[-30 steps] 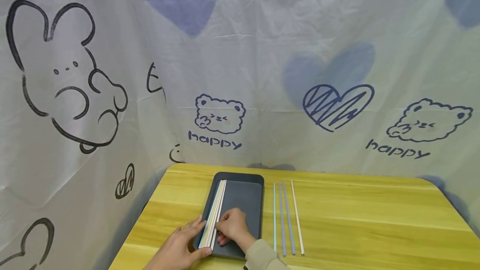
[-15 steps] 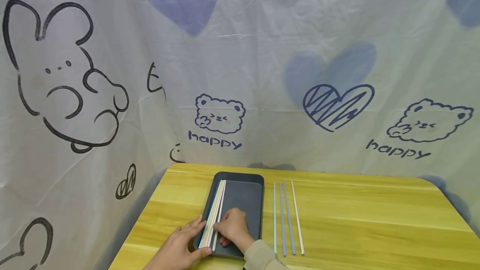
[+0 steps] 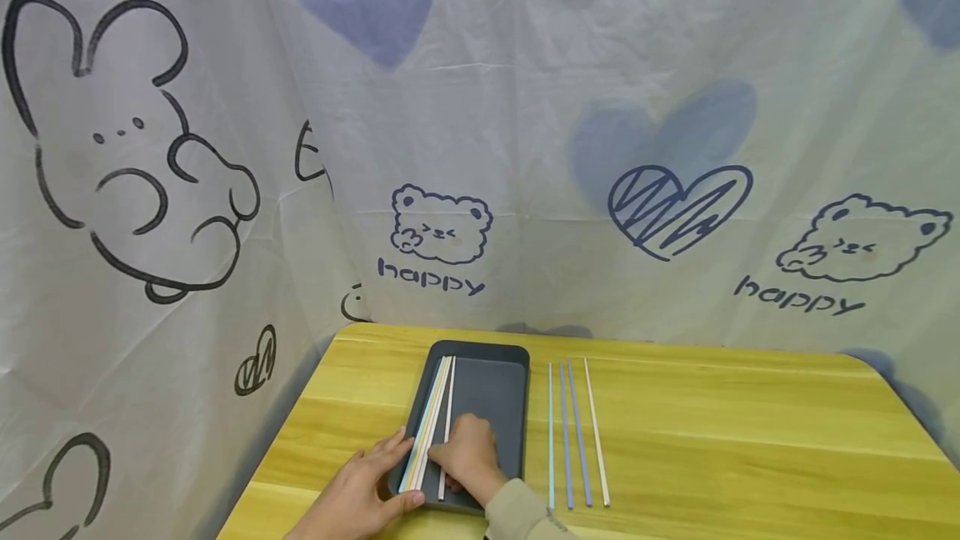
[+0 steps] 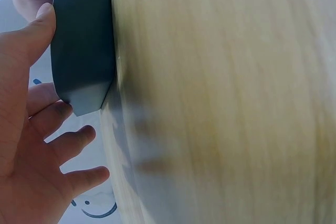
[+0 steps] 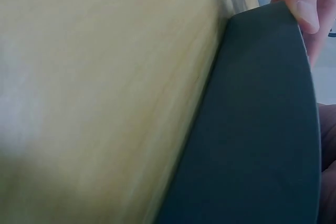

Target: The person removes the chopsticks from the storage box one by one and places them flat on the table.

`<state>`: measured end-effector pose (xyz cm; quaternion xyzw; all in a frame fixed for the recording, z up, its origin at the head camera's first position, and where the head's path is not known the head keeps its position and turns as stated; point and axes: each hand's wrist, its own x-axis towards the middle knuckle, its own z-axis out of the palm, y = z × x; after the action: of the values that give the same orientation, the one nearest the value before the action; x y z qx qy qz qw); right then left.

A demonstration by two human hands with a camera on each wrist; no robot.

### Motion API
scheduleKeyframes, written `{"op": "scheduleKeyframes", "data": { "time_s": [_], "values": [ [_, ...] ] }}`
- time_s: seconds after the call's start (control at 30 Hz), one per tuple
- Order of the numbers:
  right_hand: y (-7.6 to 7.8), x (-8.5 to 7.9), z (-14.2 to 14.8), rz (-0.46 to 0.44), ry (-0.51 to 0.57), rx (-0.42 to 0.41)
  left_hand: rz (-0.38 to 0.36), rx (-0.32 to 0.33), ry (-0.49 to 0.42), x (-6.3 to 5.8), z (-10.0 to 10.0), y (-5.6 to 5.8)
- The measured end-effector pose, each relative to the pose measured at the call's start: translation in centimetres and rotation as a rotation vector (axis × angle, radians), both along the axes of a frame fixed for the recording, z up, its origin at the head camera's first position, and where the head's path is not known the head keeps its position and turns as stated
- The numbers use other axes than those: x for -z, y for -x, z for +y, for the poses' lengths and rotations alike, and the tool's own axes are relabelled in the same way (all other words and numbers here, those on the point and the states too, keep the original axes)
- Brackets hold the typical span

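Note:
A dark grey tray [image 3: 495, 390] lies on the table's left part. Along its left side runs a row of several thin chopsticks [image 3: 429, 423] in pale blue, yellow and white. One white chopstick [image 3: 449, 398] lies apart, right of that row. My right hand [image 3: 468, 452] is bent over it and pinches it near its lower half; the fingertips are mostly hidden. At the tray's near left corner, my left hand [image 3: 360, 486] grips the rim, thumb [image 4: 46, 17] on the front edge and fingers at the side. The right wrist view shows mainly the tray's outer wall [image 5: 257, 114].
Right of the tray, a pale blue chopstick [image 3: 551, 432], two purple ones and a whitish chopstick [image 3: 596, 432] lie side by side on the yellow wooden table [image 3: 720, 432]. A printed cloth [image 3: 555, 273] hangs behind and to the left.
My right hand has drawn the white chopstick away from the row, a little to the right inside the tray. The left hand stays at the tray's corner.

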<state>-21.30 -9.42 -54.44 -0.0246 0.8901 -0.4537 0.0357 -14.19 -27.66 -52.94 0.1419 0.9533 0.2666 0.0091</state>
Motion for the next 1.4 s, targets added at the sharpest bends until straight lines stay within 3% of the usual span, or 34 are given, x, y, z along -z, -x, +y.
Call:
{"op": "scheduleKeyframes", "data": {
  "time_s": [0.17, 0.57, 0.83, 1.1, 1.4],
  "values": [
    [-0.1, -0.3, 0.1, 0.001, -0.015, -0.015, -0.006, -0.003, -0.001, 0.1, -0.1, 0.1],
    [0.2, -0.9, 1.2, -0.127, 0.122, -0.05, -0.016, -0.011, -0.015, 0.2, -0.1, 0.0],
    [0.4, -1.5, 2.6, -0.137, 0.198, -0.082, -0.065, -0.04, -0.029, 0.1, 0.0, 0.1],
    [0.6, -3.0, 3.5, -0.186, 0.252, -0.082, -0.062, -0.042, -0.014, -0.1, 0.0, 0.0],
    [0.8, -4.8, 5.2, -0.182, 0.323, -0.092, -0.08, -0.034, -0.02, -0.2, 0.1, 0.0]
  ]
}}
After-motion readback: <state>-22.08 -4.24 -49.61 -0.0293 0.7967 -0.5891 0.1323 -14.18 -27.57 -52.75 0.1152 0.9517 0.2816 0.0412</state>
